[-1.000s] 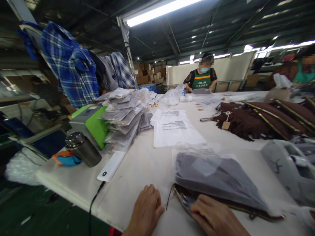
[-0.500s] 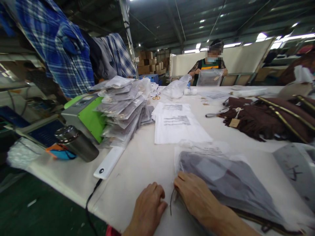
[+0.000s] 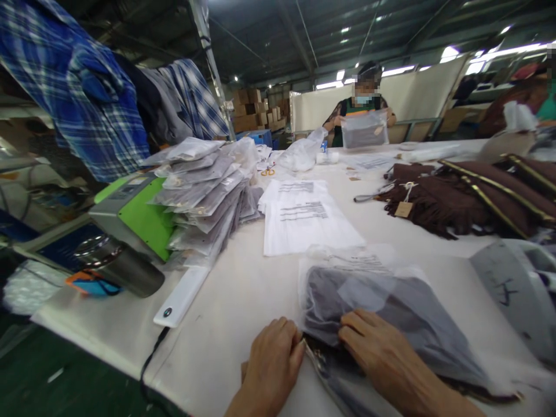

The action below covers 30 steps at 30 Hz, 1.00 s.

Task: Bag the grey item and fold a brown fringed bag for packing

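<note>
Here, two bare hands are meeting at a bagged grey item point(image 3: 417, 313) on a white bench point(image 3: 234, 289).

In the head view, the item is lying in front of the wearer, its long axis running from far left to near right. The left hand point(image 3: 273, 359) is reaching to its near left corner, fingertips bunching by a dark, gold-trimmed edge. The right hand point(image 3: 377, 347) is lying nearer, crossing the item's near side with curled fingers. The hands are working a little apart; whether either is gripping, I cannot tell. A second clear bag point(image 3: 343, 379) is spreading just below the right fingers. Beyond, white printed sheets point(image 3: 304, 229) are lying flat, a stack of filled bags point(image 3: 204, 194) is leaning at left, brown fringed goods point(image 3: 438, 202) are sitting at right, and a masked co-worker point(image 3: 348, 108) is holding up another bag point(image 3: 365, 133).
</note>
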Available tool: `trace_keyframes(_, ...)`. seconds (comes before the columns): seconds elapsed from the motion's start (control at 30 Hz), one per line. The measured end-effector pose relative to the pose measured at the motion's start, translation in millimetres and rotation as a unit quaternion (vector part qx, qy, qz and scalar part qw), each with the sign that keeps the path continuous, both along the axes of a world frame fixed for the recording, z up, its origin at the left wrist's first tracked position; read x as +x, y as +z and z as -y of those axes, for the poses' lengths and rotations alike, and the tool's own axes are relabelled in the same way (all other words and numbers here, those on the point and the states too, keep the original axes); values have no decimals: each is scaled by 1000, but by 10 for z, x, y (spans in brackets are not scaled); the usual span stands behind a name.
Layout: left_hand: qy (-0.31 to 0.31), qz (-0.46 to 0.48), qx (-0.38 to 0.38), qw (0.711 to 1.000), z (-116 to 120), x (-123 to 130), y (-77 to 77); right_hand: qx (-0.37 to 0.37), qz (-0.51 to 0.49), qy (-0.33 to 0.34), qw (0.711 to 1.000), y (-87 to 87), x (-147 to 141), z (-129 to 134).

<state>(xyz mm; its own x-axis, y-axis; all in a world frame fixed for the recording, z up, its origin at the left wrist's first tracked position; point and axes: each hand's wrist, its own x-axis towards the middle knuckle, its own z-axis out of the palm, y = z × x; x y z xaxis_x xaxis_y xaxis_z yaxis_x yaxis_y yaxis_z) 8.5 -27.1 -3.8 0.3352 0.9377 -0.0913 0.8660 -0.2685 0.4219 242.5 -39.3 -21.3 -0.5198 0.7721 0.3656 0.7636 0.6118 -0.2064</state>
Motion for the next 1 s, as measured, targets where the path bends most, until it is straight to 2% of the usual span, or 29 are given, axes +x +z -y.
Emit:
trace_keyframes(0.13,23,61,-28,997,39,155,197,-65,-53,-37,996,148,5,-45)
trace_keyframes(0.23,71,84,-63,992,8,342,254,-95,-94,-53,990,282,-7,-58)
trace_keyframes(0.37,98,163,-71,979,-63,509,170,-90,-116,-55,988,315,-7,-64)
trace_keyframes(0.5,133,269,-95,949,-98,480,79,-91,-144,-51,984,267,20,-85)
trace_keyframes(0.6,137,253,-69,955,-60,439,76,-101,-171,-77,977,239,14,-99)
trace_keyframes(0.67,107,201,-24,973,-13,462,67,-101,-187,-85,973,221,-9,-94)
trace_keyframes(0.73,44,130,30,990,25,531,16,-96,-201,-76,972,192,-37,-73)
trace_keyframes(0.8,-23,43,79,996,44,627,-82,-101,-209,-60,971,146,-50,-40)
trace_keyframes(0.87,-63,-28,108,992,59,728,-213,-119,-216,-48,968,88,-38,-5)
trace_keyframes(0.93,-93,-52,125,986,102,806,-353,-139,-226,-47,963,35,-1,18)
trace_keyframes(1.0,-139,-26,138,980,199,825,-472,-154,-235,-53,958,3,44,26)
